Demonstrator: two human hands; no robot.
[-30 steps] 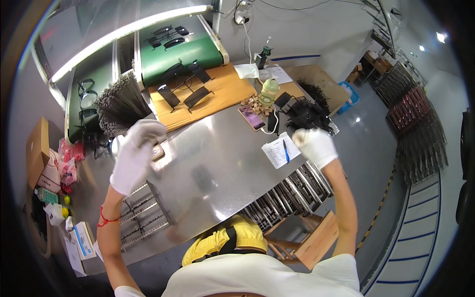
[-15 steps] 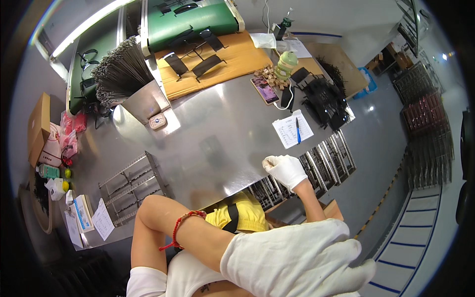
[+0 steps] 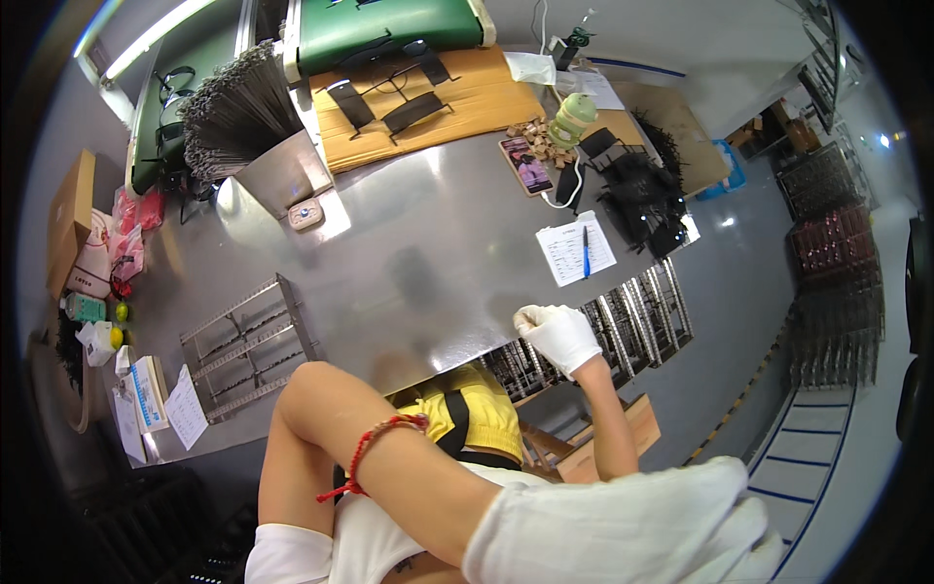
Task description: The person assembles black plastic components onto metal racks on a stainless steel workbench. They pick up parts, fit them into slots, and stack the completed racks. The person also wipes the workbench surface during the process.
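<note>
My right hand (image 3: 557,335), in a white glove, is curled into a fist at the near edge of the steel table (image 3: 409,253), touching the edge beside a metal rack of dark parts (image 3: 623,326). Nothing shows in it. My left arm, with a red string bracelet (image 3: 375,450) at the wrist, is folded back close to the camera. Its white-gloved hand (image 3: 632,530) fills the lower right of the view, well off the table. The fingers there are blurred and partly cut off, so I cannot tell whether they hold anything.
A steel bin of dark thin rods (image 3: 248,127) stands far left, an empty wire rack (image 3: 248,341) near left. An orange mat (image 3: 428,102) with black parts lies at the back. A phone (image 3: 530,164), a paper sheet with pen (image 3: 576,251) and black bundles (image 3: 637,190) sit right.
A second ago both hands reached out over the table, left at the rod bin, right by the black bundles. Both have pulled back: right to the near edge, left up by the camera.
</note>
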